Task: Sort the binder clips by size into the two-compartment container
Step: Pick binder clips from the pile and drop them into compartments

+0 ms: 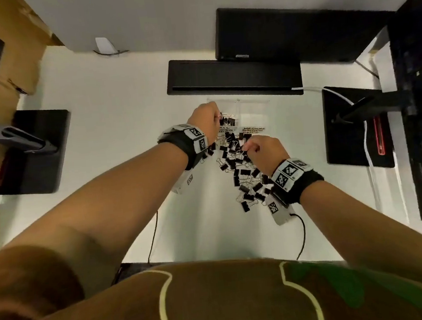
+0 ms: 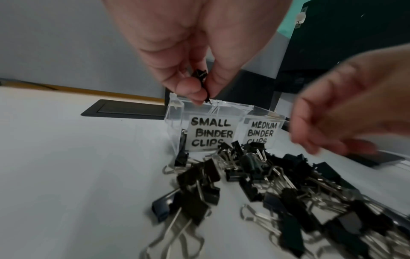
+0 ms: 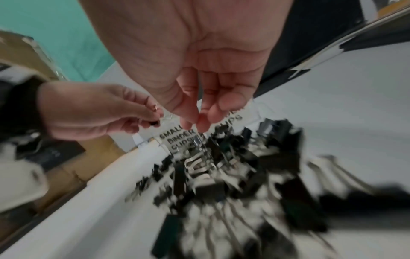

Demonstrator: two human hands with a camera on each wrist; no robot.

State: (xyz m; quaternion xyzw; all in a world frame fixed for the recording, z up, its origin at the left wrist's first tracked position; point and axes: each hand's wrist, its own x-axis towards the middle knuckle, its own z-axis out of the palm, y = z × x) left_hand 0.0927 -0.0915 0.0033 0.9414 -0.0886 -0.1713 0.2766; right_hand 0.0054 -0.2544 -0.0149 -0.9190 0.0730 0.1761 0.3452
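A clear two-compartment container (image 2: 221, 105) stands on the white desk, labelled SMALL BINDER CLIPS on its left half and MEDIUM BINDER CLIPS on its right. My left hand (image 2: 203, 91) pinches a small black binder clip (image 2: 200, 77) just above the small compartment, which holds several clips (image 1: 227, 120). A pile of black binder clips (image 1: 241, 172) of mixed sizes lies in front of the container. My right hand (image 3: 195, 122) hovers over the pile (image 3: 233, 175) with fingertips drawn together near a wire handle. Blur hides whether they grip it.
A black bar-shaped device (image 1: 233, 73) lies right behind the container. Black monitor bases stand at the left (image 1: 38, 149) and right (image 1: 355, 126). A black cable (image 1: 301, 231) runs from my right wrist to the desk's front edge. A cardboard box (image 1: 15, 36) sits far left.
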